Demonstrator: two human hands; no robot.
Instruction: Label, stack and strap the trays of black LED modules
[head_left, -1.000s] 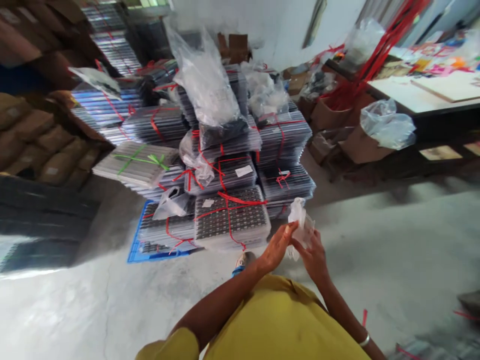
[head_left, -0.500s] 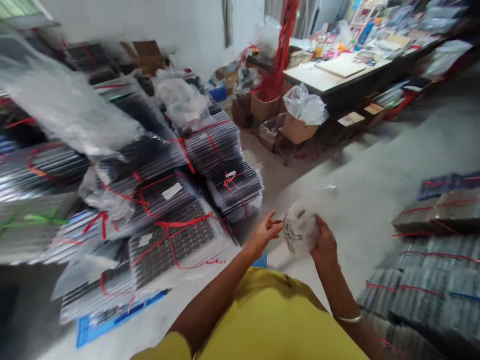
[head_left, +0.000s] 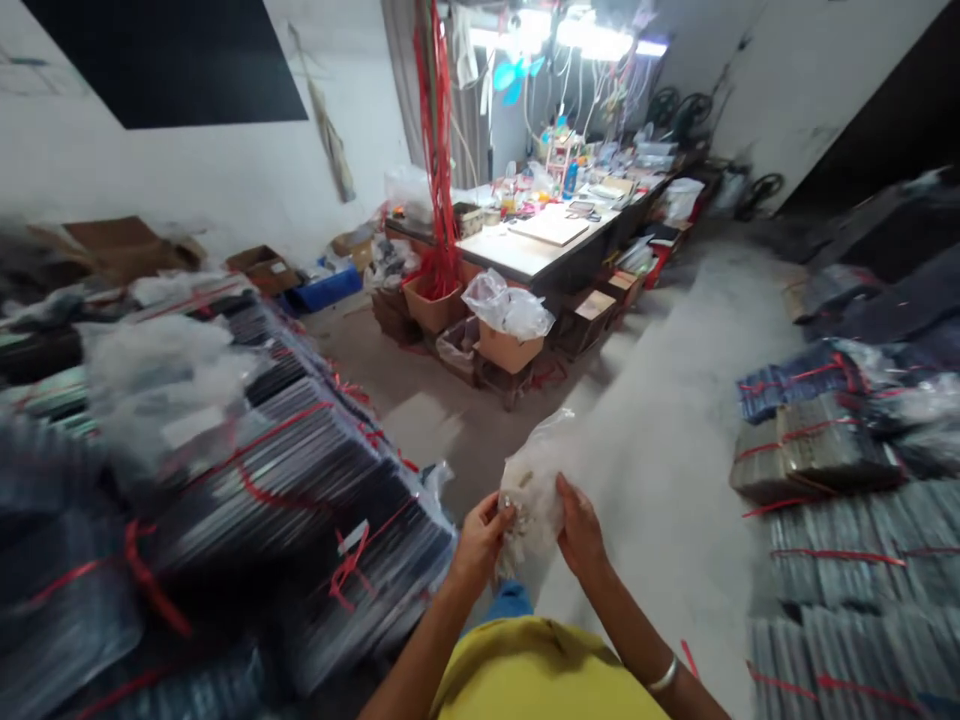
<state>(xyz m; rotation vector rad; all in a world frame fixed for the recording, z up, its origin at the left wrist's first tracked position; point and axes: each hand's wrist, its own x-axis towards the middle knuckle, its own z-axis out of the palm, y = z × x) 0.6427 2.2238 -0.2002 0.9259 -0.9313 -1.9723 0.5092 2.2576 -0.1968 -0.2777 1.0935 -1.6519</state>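
Observation:
A clear plastic bag (head_left: 534,490) with small pale pieces in it hangs between my two hands, in front of my yellow shirt. On its left edge my left hand (head_left: 484,540) pinches the plastic, thumb and fingers together. My right hand (head_left: 581,525) grips the bag's right side with closed fingers. What exactly the pale pieces are is too blurred to tell. Below the bag, a bit of blue clothing shows at my legs.
Tied stacks of dark flat sheets (head_left: 300,470) stand close on my left. More bundles (head_left: 840,540) line the right. Ahead, a long cluttered worktable (head_left: 487,250) has cardboard boxes (head_left: 510,348) at its foot. Grey floor (head_left: 660,400) runs between.
The view has swung so the worktable is nearer the middle. My left hand, apart from the bag with fingers spread before, now holds its left edge. My right hand keeps its grip.

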